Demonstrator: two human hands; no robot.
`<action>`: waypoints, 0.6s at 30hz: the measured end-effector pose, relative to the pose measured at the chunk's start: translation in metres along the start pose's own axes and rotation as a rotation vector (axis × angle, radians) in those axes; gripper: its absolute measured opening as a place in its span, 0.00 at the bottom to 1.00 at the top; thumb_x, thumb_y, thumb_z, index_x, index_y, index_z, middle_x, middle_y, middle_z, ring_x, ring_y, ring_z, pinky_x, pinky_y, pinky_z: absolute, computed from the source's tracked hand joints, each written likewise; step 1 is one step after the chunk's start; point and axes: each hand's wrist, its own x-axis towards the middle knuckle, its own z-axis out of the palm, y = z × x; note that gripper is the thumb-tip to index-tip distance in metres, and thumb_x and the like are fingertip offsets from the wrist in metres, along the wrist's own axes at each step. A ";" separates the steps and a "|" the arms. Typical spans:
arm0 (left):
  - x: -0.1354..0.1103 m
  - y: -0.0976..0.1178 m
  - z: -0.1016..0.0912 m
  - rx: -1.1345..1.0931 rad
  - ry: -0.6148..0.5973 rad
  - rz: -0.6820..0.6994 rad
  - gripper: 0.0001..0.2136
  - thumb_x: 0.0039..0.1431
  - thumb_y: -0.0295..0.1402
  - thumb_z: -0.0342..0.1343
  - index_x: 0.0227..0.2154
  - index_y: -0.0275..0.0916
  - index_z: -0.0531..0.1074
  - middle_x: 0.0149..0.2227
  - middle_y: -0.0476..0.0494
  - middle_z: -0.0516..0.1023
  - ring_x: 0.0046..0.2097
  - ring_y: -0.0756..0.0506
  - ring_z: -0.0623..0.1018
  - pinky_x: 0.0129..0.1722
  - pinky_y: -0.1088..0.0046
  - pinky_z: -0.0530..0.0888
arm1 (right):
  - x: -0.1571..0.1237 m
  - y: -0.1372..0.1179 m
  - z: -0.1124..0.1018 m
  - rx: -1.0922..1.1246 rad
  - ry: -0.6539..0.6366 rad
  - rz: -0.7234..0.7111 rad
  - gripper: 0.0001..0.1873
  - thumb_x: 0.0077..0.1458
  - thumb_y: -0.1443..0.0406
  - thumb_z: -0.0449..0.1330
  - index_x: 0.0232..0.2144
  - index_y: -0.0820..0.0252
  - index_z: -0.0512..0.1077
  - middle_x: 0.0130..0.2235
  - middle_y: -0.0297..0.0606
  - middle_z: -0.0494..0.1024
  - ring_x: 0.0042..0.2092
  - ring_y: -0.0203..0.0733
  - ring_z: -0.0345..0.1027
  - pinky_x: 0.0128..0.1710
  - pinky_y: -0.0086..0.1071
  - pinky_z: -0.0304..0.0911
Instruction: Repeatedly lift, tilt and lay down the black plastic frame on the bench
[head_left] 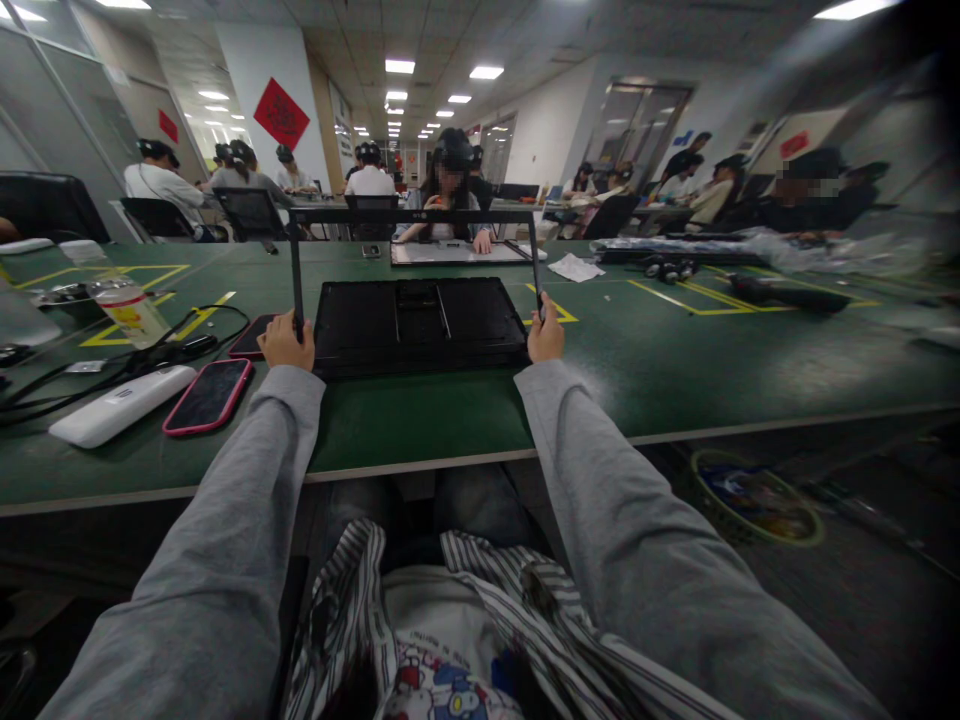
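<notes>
A thin black rectangular frame, like a screen bezel (360,216), stands raised and tilted over the green table. My left hand (287,343) is closed around its left side bar, and my right hand (546,332) grips the right one. Beneath and behind it lies a shallow black panel, which looks like a screen's back shell (484,315), with a recessed part at its middle. The bezel's lower edge cannot be told apart from the dark shell.
Left of me lie a pink-edged phone (208,397), a white power bank (124,405), black cables and a bottle (133,312). Across the table a person works over a light panel (461,254). Crumpled tissue (576,267) and plastic wrap (825,256) are to the right.
</notes>
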 end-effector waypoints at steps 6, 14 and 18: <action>0.004 -0.013 0.013 0.104 -0.170 -0.010 0.23 0.62 0.42 0.41 0.55 0.36 0.67 0.54 0.34 0.71 0.56 0.36 0.68 0.54 0.57 0.63 | -0.002 0.008 0.012 0.043 -0.081 0.144 0.30 0.60 0.65 0.45 0.64 0.62 0.56 0.57 0.47 0.71 0.54 0.54 0.67 0.56 0.50 0.59; 0.006 -0.025 0.027 0.147 -0.267 -0.040 0.21 0.60 0.41 0.47 0.52 0.38 0.71 0.55 0.33 0.71 0.56 0.35 0.68 0.53 0.57 0.65 | -0.001 0.017 0.019 0.009 -0.168 0.172 0.30 0.57 0.68 0.49 0.62 0.63 0.61 0.56 0.46 0.72 0.56 0.52 0.65 0.58 0.49 0.58; 0.008 -0.027 0.029 0.116 -0.406 -0.144 0.24 0.60 0.43 0.47 0.56 0.38 0.67 0.53 0.35 0.73 0.55 0.37 0.71 0.52 0.62 0.67 | 0.000 0.021 0.022 0.023 -0.199 0.186 0.29 0.56 0.68 0.49 0.61 0.63 0.62 0.56 0.47 0.72 0.57 0.53 0.65 0.59 0.49 0.58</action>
